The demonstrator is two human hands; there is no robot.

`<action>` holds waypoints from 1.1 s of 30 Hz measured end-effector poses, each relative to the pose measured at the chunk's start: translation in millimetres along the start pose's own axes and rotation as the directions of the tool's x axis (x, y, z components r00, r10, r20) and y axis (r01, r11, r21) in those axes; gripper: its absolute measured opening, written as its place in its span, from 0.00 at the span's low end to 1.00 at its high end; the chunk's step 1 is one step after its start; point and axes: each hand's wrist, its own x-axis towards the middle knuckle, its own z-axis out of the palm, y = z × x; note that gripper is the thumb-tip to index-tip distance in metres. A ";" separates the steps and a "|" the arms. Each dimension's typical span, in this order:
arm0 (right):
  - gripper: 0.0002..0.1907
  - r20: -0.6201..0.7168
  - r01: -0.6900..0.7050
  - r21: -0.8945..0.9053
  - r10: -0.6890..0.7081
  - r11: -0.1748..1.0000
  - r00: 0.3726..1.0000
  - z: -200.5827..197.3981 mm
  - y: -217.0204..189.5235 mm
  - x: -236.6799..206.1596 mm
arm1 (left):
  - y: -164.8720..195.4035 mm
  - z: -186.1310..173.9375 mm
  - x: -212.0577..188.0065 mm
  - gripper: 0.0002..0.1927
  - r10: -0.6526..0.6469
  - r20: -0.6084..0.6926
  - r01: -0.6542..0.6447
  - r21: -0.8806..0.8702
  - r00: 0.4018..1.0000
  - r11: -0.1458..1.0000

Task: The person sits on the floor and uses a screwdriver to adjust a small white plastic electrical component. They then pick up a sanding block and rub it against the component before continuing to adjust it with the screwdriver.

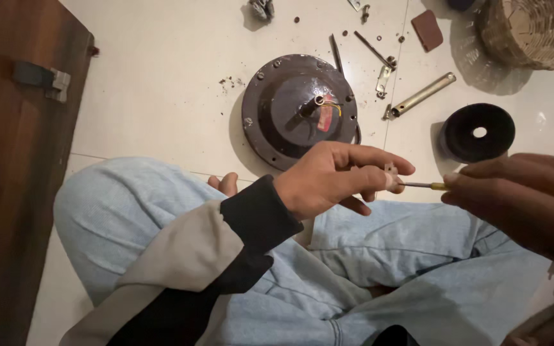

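Observation:
My left hand (335, 176) pinches a small pale part (390, 176) between thumb and fingers, above my lap. My right hand (524, 198) holds a thin screwdriver (421, 185) with a yellow handle end; its metal tip touches the small part. Both hands hover over my crossed legs in light blue jeans (386, 256). On the floor just beyond the hands lies a round dark brown motor housing (290, 109) with a short shaft and coloured wires at its centre.
A black round cap with a centre hole (479, 132) lies to the right. A metal tube (423, 94), thin rods, brackets and loose screws are scattered on the white tiles. A wicker basket (533, 29) stands at top right, a brown wooden board (14, 160) at left.

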 end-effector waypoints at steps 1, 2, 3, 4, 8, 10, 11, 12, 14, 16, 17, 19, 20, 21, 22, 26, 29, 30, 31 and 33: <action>0.19 0.042 0.015 -0.040 -0.014 0.999 0.999 -3.9 2.3 -0.5 | 0.0 0.3 -0.2 0.21 -0.009 -0.004 0.009 0.001 1.000 1.000; 0.24 0.090 0.030 -0.083 -0.022 0.996 0.996 -8.9 4.2 -1.5 | -0.3 1.2 0.0 0.21 -0.016 -0.005 0.016 -0.003 1.000 1.000; 0.25 0.100 0.047 -0.094 -0.037 0.994 0.994 -9.0 5.1 -0.4 | -0.4 1.5 0.1 0.21 -0.022 -0.008 0.022 -0.005 1.000 1.000; 0.26 0.110 0.064 -0.106 -0.052 0.992 0.993 -9.1 5.4 0.5 | -0.2 0.8 -0.4 0.20 -0.006 -0.012 0.006 -0.008 1.000 1.000; 0.21 0.180 -0.224 -0.050 0.230 0.973 0.956 3.2 -3.0 2.1 | 0.6 -1.4 -1.9 0.20 0.016 -0.014 -0.017 -0.004 1.000 1.000; 0.22 0.163 -0.389 0.028 0.380 0.921 0.911 11.0 -8.5 0.9 | 0.6 -1.2 -2.0 0.20 0.006 -0.017 -0.006 0.009 1.000 1.000; 0.23 0.091 -0.396 0.110 0.387 0.912 0.917 14.8 -10.5 0.3 | -0.1 0.4 -2.0 0.20 -0.001 -0.019 0.002 0.014 1.000 1.000; 0.24 0.017 -0.394 0.192 0.399 0.899 0.917 18.3 -11.2 0.6 | -0.5 1.1 -2.2 0.20 -0.009 -0.024 0.009 0.021 1.000 1.000; 0.17 -0.019 -0.224 0.167 0.231 0.960 0.973 14.6 -5.5 -0.7 | -0.2 0.5 -1.5 0.20 0.001 -0.023 -0.001 0.014 1.000 1.000; 0.14 -0.046 -0.085 0.119 0.091 0.989 0.995 8.9 -0.3 -1.4 | 0.6 -0.9 0.8 0.20 0.018 -0.016 -0.018 0.011 1.000 1.000; 0.15 -0.049 -0.032 0.093 0.037 0.995 0.998 3.9 0.7 -3.4 | 0.5 -1.4 0.7 0.20 0.024 -0.014 -0.024 0.006 1.000 1.000; 0.17 -0.024 0.009 0.060 -0.008 0.998 1.000 0.5 -0.9 -1.6 | 0.1 -2.5 -0.2 0.20 0.033 -0.012 -0.033 -0.001 0.999 0.999; 0.19 -0.002 -0.002 0.055 0.002 0.998 1.000 1.7 -3.5 1.8 | -0.3 -2.9 -1.2 0.20 0.035 -0.012 -0.035 -0.002 0.999 0.999; 0.20 0.022 -0.015 0.049 0.014 0.999 1.000 1.5 -6.9 4.5 | -0.8 -2.9 -1.9 0.20 0.036 -0.010 -0.036 -0.004 0.999 0.999; 0.19 0.046 -0.122 0.085 0.118 0.989 0.992 0.0 -10.8 6.9 | -1.2 -2.8 -2.3 0.20 0.028 -0.012 -0.028 -0.013 1.000 1.000; 0.14 0.330 -0.666 0.113 0.604 0.738 0.726 -5.9 -23.3 19.4 | -1.4 -1.7 -2.9 0.20 0.027 -0.002 -0.027 -0.041 1.000 0.999; 0.12 0.474 -0.846 0.038 0.736 0.532 0.484 -8.9 -24.9 25.8 | -0.1 -0.5 -3.8 0.20 0.016 -0.005 -0.016 -0.049 1.000 0.999; 0.13 0.479 -0.853 0.041 0.739 0.520 0.474 -8.7 -25.2 25.8 | 0.7 -0.4 -4.4 0.20 0.006 -0.012 -0.007 -0.050 1.000 0.999; 0.14 0.483 -0.860 0.045 0.743 0.508 0.464 -7.8 -24.5 25.2 | 2.1 -1.5 -4.1 0.20 0.008 -0.012 -0.008 -0.026 1.000 1.000; 0.18 0.416 -0.794 0.117 0.697 0.596 0.585 -4.9 -24.2 19.4 | 4.5 -2.7 -3.4 0.21 0.010 -0.012 -0.010 0.013 1.000 1.000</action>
